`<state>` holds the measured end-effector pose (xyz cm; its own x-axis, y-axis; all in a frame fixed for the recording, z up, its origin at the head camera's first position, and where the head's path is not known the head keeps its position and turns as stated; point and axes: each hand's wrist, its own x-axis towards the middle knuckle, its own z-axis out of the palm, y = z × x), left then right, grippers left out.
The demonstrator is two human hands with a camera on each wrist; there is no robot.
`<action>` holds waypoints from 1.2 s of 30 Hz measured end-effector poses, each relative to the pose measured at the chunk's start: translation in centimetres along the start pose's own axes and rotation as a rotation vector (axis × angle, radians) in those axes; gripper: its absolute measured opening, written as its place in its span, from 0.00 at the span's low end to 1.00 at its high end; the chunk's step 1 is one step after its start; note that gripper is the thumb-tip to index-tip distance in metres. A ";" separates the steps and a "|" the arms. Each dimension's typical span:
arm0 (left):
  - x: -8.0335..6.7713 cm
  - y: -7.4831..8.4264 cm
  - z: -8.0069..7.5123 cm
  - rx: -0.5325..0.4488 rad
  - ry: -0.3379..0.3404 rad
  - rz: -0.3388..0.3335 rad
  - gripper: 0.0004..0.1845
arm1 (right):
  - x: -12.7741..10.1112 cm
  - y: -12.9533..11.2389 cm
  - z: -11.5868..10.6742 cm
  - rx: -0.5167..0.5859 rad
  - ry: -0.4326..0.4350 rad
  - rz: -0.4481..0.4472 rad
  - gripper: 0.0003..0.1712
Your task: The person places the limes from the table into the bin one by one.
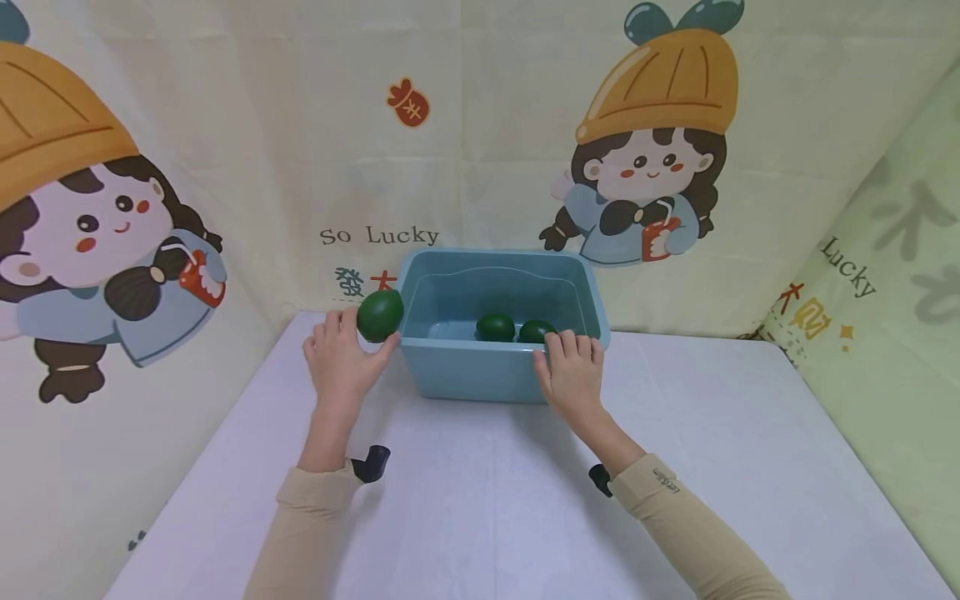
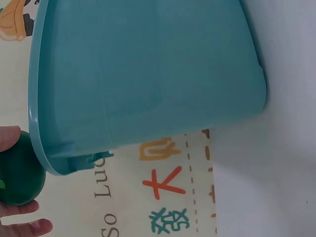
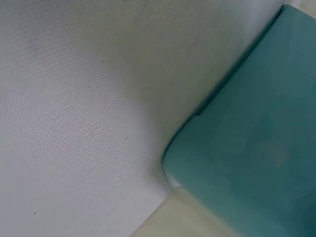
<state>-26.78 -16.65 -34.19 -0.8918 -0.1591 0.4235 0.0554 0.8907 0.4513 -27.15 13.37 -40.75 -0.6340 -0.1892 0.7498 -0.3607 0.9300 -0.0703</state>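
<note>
A light blue plastic bin [image 1: 480, 368] stands on the table against the backdrop. Just outside its left rim, my left hand [image 1: 341, 354] holds a smooth, dark green, avocado-like fruit [image 1: 380, 316] between thumb and fingers. The left wrist view has the same fruit [image 2: 22, 170] close against the bin's rim [image 2: 34, 113]. My right hand [image 1: 576, 371] grips the front rim near the right corner, its fingers over the edge. Two more green fruits lie inside, one near the middle [image 1: 495, 327] and one to its right [image 1: 535, 332], partly hidden by the front wall. The right hand is out of the right wrist view.
A white cloth covers the table [image 1: 487, 500]. Behind it hangs a cream backdrop [image 1: 495, 125] with cartoon figures and lettering. Black devices sit at the left wrist [image 1: 372, 464] and right wrist [image 1: 600, 479]. The bin's wall [image 3: 256, 148] fills the right side of the right wrist view.
</note>
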 end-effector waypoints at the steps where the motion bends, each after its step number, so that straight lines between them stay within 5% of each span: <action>1: 0.0 0.1 0.0 -0.004 -0.001 0.004 0.35 | 0.0 0.0 0.0 0.001 0.000 0.001 0.29; 36: 1.2 4.1 2.6 0.083 -0.121 0.104 0.36 | 0.1 0.0 0.0 0.007 -0.004 0.003 0.29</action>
<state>-28.83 -12.08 -33.91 -0.9309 -0.0165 0.3649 0.1173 0.9325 0.3415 -27.23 13.39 -40.73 -0.6374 -0.1879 0.7473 -0.3636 0.9284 -0.0767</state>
